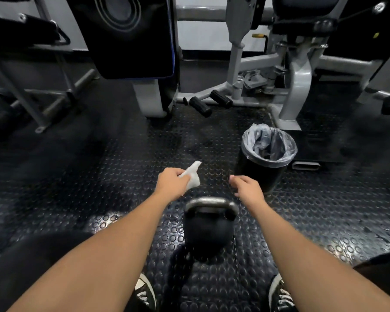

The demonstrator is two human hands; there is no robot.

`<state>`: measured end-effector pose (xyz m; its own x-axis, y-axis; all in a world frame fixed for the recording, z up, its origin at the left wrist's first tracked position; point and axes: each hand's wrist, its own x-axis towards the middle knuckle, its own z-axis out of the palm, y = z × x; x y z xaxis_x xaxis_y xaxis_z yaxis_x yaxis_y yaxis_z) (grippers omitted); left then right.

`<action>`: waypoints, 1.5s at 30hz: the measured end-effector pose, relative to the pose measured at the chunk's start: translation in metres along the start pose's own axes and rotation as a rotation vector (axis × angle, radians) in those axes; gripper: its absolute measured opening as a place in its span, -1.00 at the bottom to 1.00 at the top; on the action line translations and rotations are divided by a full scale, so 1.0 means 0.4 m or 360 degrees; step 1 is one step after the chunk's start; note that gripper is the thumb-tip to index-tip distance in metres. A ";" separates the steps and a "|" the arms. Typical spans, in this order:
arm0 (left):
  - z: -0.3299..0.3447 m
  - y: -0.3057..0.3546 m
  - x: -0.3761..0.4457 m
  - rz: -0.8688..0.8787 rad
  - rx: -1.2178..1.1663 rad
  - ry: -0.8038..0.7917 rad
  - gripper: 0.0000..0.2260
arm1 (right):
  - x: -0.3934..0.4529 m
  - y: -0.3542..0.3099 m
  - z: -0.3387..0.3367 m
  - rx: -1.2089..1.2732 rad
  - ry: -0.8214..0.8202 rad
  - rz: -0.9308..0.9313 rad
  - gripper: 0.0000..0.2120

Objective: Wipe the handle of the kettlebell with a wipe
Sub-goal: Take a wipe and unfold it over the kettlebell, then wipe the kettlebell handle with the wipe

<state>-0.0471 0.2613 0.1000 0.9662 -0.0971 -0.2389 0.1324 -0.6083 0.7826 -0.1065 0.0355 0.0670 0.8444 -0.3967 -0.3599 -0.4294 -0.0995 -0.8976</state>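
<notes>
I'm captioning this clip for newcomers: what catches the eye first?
The white crumpled wipe gripped in the left hand stands out, raised above the studded black rubber floor. Below it, between both forearms, stands the black kettlebell with a grey metal handle. The empty right hand hovers before a black plastic-lined bin.

Left hand grips a white wipe above the kettlebell; right hand hovers empty.

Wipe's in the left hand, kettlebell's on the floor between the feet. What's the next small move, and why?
Probably lower the left hand back toward you until the wipe lands on the kettlebell's handle. The wipe is pinched but held in the air just beyond the handle, touching nothing, and the handle is bare. The right hand is free to steady the kettlebell.
</notes>
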 end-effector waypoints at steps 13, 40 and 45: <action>0.185 -0.285 -0.033 -0.0647 -0.0110 0.0045 -0.73 | -0.033 0.250 0.018 0.0487 0.0048 0.0628 -0.28; 0.264 -0.329 -0.016 -0.0521 -0.0041 -0.0201 -0.45 | -0.028 0.283 0.056 0.0867 -0.0067 0.0552 -0.23; 0.260 -0.322 0.001 -0.0544 0.0030 -0.0189 -0.40 | -0.021 0.289 0.051 0.0893 -0.0071 0.0571 -0.20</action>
<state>-0.0869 0.2575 -0.0606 0.8343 0.0245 -0.5507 0.4381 -0.6359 0.6354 -0.1567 0.0458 -0.0390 0.6980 -0.2775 -0.6601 -0.4643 0.5264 -0.7122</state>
